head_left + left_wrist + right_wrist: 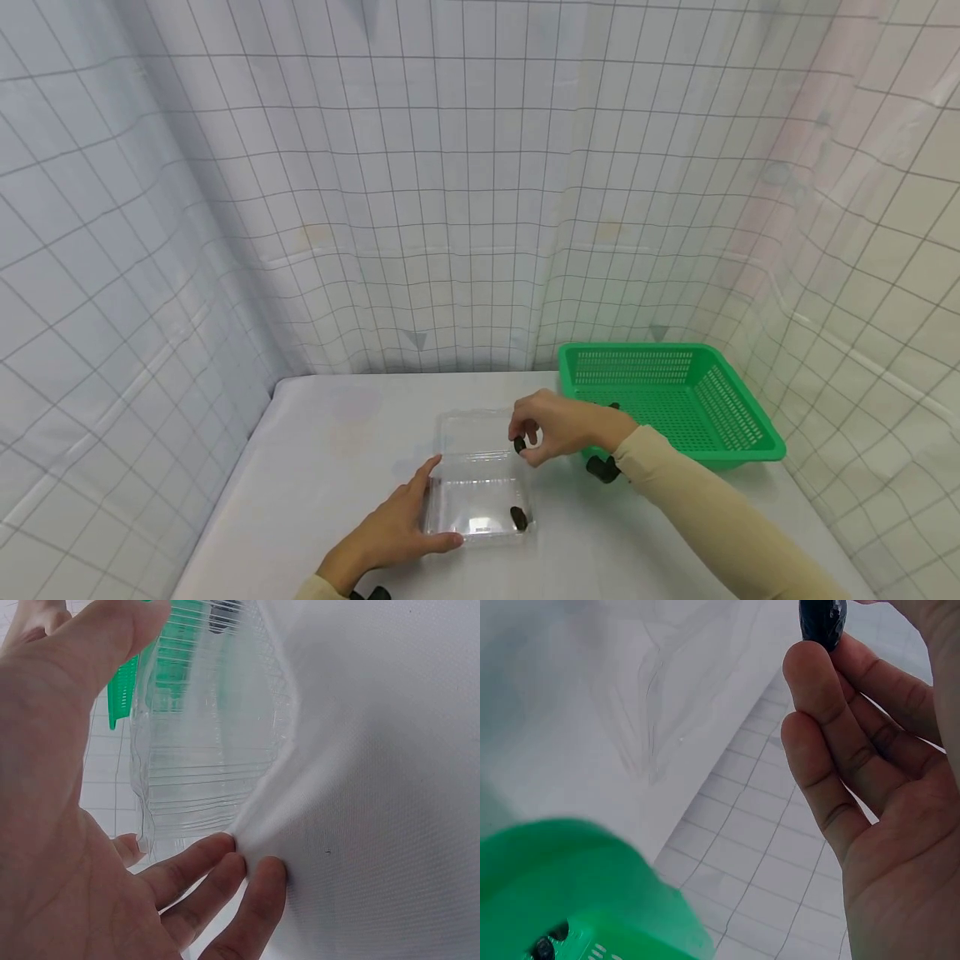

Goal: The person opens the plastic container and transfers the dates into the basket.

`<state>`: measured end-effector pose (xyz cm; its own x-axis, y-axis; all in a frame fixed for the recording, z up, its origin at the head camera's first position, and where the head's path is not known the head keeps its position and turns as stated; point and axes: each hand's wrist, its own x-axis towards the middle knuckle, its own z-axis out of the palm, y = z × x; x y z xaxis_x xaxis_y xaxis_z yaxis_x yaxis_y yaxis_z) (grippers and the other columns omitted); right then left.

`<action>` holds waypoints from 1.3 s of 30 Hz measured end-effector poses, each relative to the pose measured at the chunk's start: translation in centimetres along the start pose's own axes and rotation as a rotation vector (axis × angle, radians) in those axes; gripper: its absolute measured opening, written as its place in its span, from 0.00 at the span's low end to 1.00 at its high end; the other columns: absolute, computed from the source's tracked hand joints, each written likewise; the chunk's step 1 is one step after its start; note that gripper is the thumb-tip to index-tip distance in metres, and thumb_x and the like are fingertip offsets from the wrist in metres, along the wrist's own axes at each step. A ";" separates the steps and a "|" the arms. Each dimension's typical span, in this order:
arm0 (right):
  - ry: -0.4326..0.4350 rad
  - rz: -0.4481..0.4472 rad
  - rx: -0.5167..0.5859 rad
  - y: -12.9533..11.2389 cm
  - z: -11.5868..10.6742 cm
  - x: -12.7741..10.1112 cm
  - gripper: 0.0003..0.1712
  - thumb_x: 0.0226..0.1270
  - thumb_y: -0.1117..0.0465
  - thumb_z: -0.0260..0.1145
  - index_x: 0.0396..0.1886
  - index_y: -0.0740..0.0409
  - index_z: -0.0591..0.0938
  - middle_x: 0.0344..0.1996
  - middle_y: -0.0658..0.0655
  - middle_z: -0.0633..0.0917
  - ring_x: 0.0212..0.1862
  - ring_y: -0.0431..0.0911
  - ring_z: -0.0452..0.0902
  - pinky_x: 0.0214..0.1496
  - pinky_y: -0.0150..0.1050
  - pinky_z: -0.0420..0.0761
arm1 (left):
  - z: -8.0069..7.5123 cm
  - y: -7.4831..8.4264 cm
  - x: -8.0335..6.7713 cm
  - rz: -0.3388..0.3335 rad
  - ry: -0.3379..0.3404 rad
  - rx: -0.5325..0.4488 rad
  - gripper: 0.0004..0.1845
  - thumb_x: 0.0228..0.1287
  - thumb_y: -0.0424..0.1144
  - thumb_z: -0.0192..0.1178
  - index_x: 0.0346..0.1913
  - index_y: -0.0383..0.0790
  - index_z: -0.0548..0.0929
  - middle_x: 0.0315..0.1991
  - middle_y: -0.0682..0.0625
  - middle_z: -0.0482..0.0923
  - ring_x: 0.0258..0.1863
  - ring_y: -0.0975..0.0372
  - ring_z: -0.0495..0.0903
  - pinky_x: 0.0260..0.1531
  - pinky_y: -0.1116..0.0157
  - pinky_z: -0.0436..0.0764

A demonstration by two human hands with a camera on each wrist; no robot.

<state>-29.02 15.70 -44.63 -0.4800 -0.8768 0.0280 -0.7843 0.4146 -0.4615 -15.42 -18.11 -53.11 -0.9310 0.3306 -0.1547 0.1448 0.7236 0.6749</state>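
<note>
A clear plastic box (480, 492) lies on the white table with its hinged lid (472, 429) spread open toward the back. One small dark oval piece (518, 518) sits in the front right corner of its base. My left hand (397, 521) rests at the box's left side, thumb and fingers spread and fairly straight, touching the edges. Above the right part of the lid, my right hand (551, 425) pinches another dark oval piece (823, 622) between thumb and fingertips. That piece looks shiny and wrinkled; its exact kind cannot be told.
To the right stands a green perforated basket (738, 454), with a few dark pieces (615, 406) by its left side, partly hidden by my right arm. White gridded sheets (480, 208) hang around the back and sides of the table (315, 450).
</note>
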 end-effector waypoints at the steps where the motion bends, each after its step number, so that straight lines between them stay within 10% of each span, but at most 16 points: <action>1: 0.006 0.003 0.001 0.1 -0.1 -0.2 0.11 0.69 0.64 0.79 0.49 0.54 0.93 0.43 0.47 0.91 0.40 0.32 0.85 0.51 0.37 0.91 | 0.0 0.0 0.0 -0.001 0.001 0.001 0.72 0.61 0.66 0.86 0.97 0.46 0.52 0.83 0.34 0.78 0.78 0.37 0.81 0.69 0.29 0.83; 28: 0.087 0.187 0.015 3.4 -2.9 -4.2 0.12 0.73 0.64 0.79 0.54 0.54 0.94 0.50 0.50 0.95 0.46 0.49 0.93 0.57 0.47 0.92 | 0.2 -0.3 -0.1 0.015 0.022 -0.004 0.71 0.60 0.70 0.84 0.96 0.49 0.54 0.80 0.33 0.79 0.74 0.38 0.82 0.62 0.30 0.86; 39: 0.120 0.211 -0.001 5.0 -3.5 -5.3 0.14 0.74 0.66 0.77 0.56 0.55 0.93 0.52 0.52 0.95 0.43 0.33 0.88 0.56 0.49 0.93 | -0.1 0.3 -0.2 -0.015 -0.004 0.016 0.71 0.62 0.67 0.85 0.97 0.49 0.52 0.84 0.36 0.77 0.76 0.40 0.82 0.65 0.30 0.85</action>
<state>-31.76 23.27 -43.95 -0.6761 -0.7359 0.0360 -0.6624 0.5857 -0.4672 -15.20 -18.09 -52.79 -0.9318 0.3219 -0.1675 0.1362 0.7380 0.6610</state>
